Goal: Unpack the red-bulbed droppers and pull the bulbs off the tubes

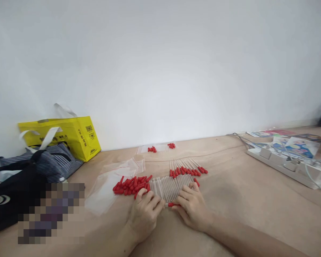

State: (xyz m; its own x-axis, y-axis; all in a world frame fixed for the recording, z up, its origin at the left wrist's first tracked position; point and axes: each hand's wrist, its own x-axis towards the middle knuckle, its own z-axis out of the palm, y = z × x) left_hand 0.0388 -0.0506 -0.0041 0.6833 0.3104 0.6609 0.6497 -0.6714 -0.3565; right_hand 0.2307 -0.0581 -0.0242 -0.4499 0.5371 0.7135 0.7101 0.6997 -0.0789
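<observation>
My left hand (146, 216) is closed around a clear glass dropper tube (166, 205), most of it hidden by the fingers. My right hand (191, 207) pinches a red rubber bulb (173, 204) whose mouth meets the tube's end; whether it sits over the glass I cannot tell. Just beyond both hands lies a row of bare glass tubes (167, 187), side by side. To its left is a pile of loose red bulbs (130, 185), partly behind my left hand. Behind the row, several droppers with bulbs fitted (186, 171) lie with their bulbs toward me. One red bulb (197, 182) rests beyond my right hand.
Clear zip bags (104, 189) lie flat left of the pile. More bulbs and tubes on a bag (160, 148) are near the wall. A yellow bag (82, 139), a striped bag (60, 162) and a black bag (18, 200) stand left. A white power strip (283, 167) with cables is right.
</observation>
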